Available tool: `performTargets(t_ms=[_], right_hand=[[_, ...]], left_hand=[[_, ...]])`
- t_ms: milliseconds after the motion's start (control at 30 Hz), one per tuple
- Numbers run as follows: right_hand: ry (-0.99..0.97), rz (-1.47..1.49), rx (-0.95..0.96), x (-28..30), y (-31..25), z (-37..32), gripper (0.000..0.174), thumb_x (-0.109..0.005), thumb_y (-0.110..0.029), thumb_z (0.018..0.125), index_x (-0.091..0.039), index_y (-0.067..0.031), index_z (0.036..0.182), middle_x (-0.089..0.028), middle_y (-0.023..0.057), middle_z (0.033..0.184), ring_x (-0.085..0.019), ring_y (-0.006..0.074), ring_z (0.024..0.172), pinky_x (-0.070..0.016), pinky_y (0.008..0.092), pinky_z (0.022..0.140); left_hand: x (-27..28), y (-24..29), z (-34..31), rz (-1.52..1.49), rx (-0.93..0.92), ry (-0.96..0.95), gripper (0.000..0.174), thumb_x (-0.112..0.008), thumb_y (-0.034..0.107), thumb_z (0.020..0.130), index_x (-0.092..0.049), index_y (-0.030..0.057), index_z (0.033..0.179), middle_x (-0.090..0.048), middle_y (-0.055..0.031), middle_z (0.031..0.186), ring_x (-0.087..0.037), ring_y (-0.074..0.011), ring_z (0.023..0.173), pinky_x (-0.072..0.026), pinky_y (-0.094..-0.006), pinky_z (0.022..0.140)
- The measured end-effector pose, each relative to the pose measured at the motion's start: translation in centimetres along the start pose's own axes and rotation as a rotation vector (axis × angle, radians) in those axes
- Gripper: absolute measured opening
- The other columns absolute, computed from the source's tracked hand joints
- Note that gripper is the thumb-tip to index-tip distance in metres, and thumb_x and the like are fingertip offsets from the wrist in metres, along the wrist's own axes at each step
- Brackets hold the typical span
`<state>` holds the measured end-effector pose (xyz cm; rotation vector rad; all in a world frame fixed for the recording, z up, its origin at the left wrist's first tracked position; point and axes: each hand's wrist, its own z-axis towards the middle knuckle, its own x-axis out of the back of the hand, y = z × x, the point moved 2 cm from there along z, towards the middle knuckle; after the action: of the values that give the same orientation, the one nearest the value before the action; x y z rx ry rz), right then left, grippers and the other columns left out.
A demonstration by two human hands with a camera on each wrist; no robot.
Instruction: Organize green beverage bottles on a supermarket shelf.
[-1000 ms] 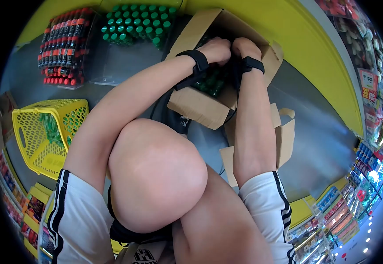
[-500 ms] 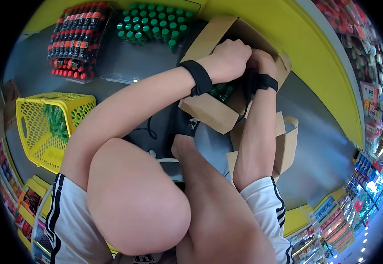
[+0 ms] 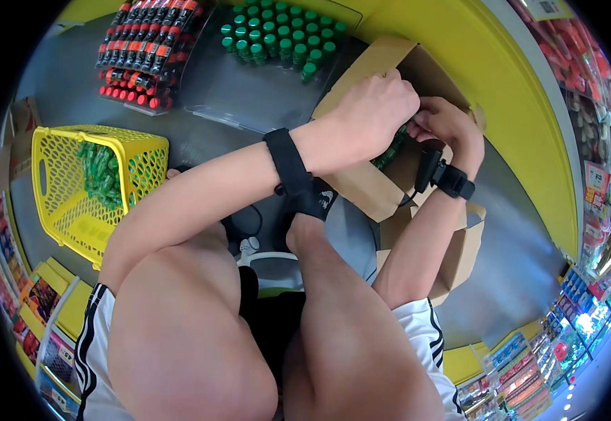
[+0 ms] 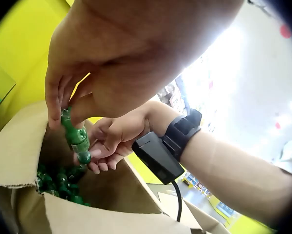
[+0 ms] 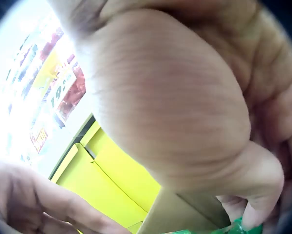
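Observation:
An open cardboard box (image 3: pixel 361 186) on the grey shelf holds several small green bottles (image 3: pixel 390 149). My left hand (image 3: pixel 402 121) reaches over the box rim, and in the left wrist view this left hand (image 4: pixel 63 116) pinches one green bottle (image 4: pixel 76 138) by its upper part, holding it above the other bottles (image 4: pixel 58 181). My right hand (image 3: pixel 426 121) meets it over the box. Its curled fingers (image 4: pixel 98 157) cup the bottle's lower end. In the right wrist view the palm fills the frame, with a bit of green (image 5: pixel 238 227) at the thumb.
A yellow basket (image 3: pixel 53 210) with green bottles stands at the left. A tray of red-capped dark bottles (image 3: pixel 144 49) and a group of green-capped bottles (image 3: pixel 277 35) stand at the back. A second cardboard box (image 3: pixel 463 245) lies at the right, below a yellow shelf edge (image 3: pixel 523 119).
Both hands have come up from deep in the box to its rim, bringing a green bottle up between them. The head view has shifted, and my knees have dropped lower in the frame.

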<state>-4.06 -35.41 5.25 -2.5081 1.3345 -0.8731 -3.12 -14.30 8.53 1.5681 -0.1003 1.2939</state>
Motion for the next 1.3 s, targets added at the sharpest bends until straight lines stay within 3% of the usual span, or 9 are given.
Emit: performTargets(t_ms=[133, 433, 733, 1000, 1300], right_hand=[[0.048, -0.027, 0.054, 0.3, -1.1, -1.5, 0.022, -0.053, -0.007, 0.110, -0.066, -0.0008, 0.127, -0.073, 0.0062, 0.091, -0.068, 0.0138, 0.080, -0.0573, 0.0294, 0.076], [0.168, -0.053, 0.197, -0.4, -5.1, -4.3, 0.020, -0.059, -0.009, 0.108, -0.066, 0.0031, 0.123, -0.072, 0.0062, 0.083, -0.067, 0.0130, 0.075, -0.0544, 0.0288, 0.069], [0.179, -0.034, 0.229, -2.2, -4.5, -5.0, 0.018, -0.058, -0.004, 0.107, -0.066, 0.0009, 0.122, -0.071, 0.0055, 0.086, -0.066, 0.0125, 0.078, -0.0550, 0.0283, 0.073], [0.240, -0.044, 0.366, -3.6, -3.1, -5.4, 0.018, -0.058, -0.005, 0.107, -0.066, -0.0003, 0.122, -0.070, 0.0062, 0.084, -0.065, 0.0132, 0.077, -0.0550, 0.0299, 0.074], [0.338, -0.121, 0.423, -7.2, -6.5, -8.3, 0.019, -0.060, -0.012, 0.106, -0.063, 0.0019, 0.119, -0.070, 0.0129, 0.083, -0.068, 0.0203, 0.074, -0.0548, 0.0361, 0.073]], left_hand=[[0.1, -1.8, -1.3, -0.056, 0.057, 0.100, 0.038, -0.060, -0.015, 0.075, -0.057, -0.0107, 0.112, -0.061, -0.0272, 0.111, -0.064, -0.0477, 0.103, -0.0546, -0.0520, 0.085], [1.0, -4.8, -3.6, -0.246, 0.174, 0.228, 0.044, -0.055, -0.018, 0.083, -0.058, -0.0018, 0.124, -0.061, -0.0213, 0.116, -0.063, -0.0466, 0.108, -0.0539, -0.0516, 0.087], [-0.6, -5.5, -5.0, -0.330, 0.190, 0.246, 0.033, -0.060, -0.011, 0.093, -0.060, 0.0003, 0.124, -0.063, -0.0181, 0.117, -0.064, -0.0450, 0.105, -0.0537, -0.0499, 0.085], [-0.6, -5.8, -5.6, -0.331, 0.162, 0.266, 0.031, -0.062, -0.009, 0.094, -0.060, 0.0009, 0.123, -0.062, -0.0170, 0.115, -0.064, -0.0449, 0.104, -0.0535, -0.0497, 0.083], [0.5, -7.5, -7.4, -0.373, 0.218, 0.296, 0.032, -0.063, -0.009, 0.094, -0.059, 0.0041, 0.123, -0.063, -0.0180, 0.116, -0.063, -0.0453, 0.100, -0.0521, -0.0503, 0.082]])
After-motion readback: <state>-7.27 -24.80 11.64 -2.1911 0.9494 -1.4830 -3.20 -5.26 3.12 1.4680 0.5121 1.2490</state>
